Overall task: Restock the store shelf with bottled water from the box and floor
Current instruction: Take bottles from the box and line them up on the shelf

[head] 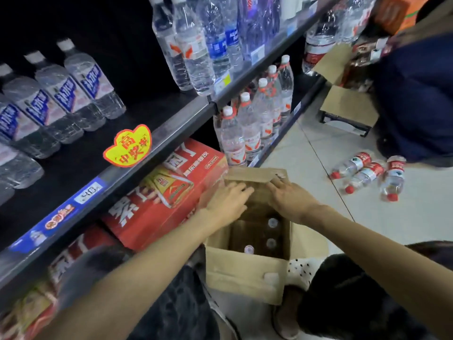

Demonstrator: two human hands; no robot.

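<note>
Cardboard box [245, 271] on the floor beside the shelf [157, 136], flaps up, as the left hand [224, 202] and right hand [291, 200] reach over its far end, fingers loosely spread and, as far as the blur allows, gripping nothing. Three bottle caps [270, 233] show inside; lifting each by the neck, straight up, should keep the flaps clear. Three more bottles [367, 174] lie on the tiles nearby.

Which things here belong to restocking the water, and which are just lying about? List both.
Job:
- cardboard box, open, bottle caps showing inside
- left hand and right hand on the far flap
- three red-capped bottles lying on the floor
- shelf

Lying about:
- red cartons
- yellow promo tag
- second person's box
</note>
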